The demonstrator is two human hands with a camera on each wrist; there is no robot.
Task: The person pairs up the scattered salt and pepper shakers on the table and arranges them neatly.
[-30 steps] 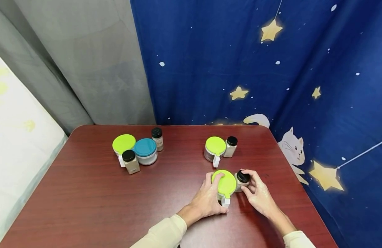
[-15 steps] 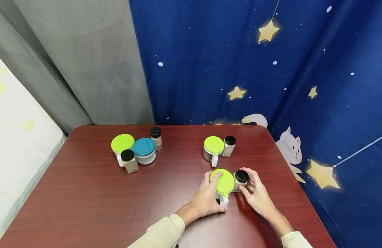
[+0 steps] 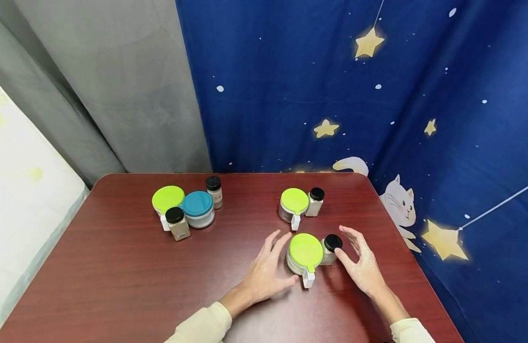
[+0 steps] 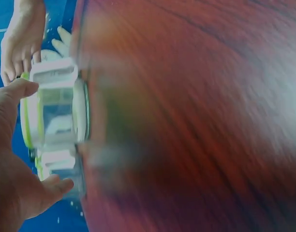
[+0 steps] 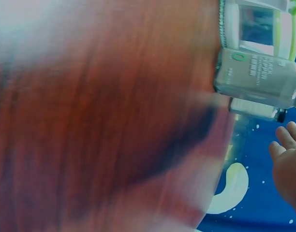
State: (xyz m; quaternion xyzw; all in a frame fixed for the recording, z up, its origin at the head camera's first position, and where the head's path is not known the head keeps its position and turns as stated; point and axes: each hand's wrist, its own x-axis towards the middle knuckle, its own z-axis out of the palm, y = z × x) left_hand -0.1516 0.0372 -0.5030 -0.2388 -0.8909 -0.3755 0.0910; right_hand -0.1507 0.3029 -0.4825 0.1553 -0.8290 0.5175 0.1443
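A clear jar with a lime-green lid (image 3: 305,250) and a white handle stands upright near the front right of the table. My left hand (image 3: 264,271) is spread just left of it, fingers and thumb apart, with a gap to the jar. Beside the jar on its right stands a spice bottle (image 3: 328,257) with a black cap; the right wrist view shows printed text on its side. My right hand (image 3: 364,267) is spread at the bottle's right, the thumb tip right at its cap. In the left wrist view the jar (image 4: 58,116) lies beyond my left fingers.
Behind them stand another green-lidded jar (image 3: 294,205) and a black-capped bottle (image 3: 315,202). At the left are a green-lidded jar (image 3: 167,197), a blue-lidded jar (image 3: 198,209) and two black-capped bottles, one in front (image 3: 179,226) and one behind (image 3: 214,193). Curtains hang past the table (image 3: 118,276) edge.
My left hand has let go of the green-lidded jar and moved left. My right hand has loosened from the black-capped bottle and drawn slightly right. Jar and bottle stand side by side as before.
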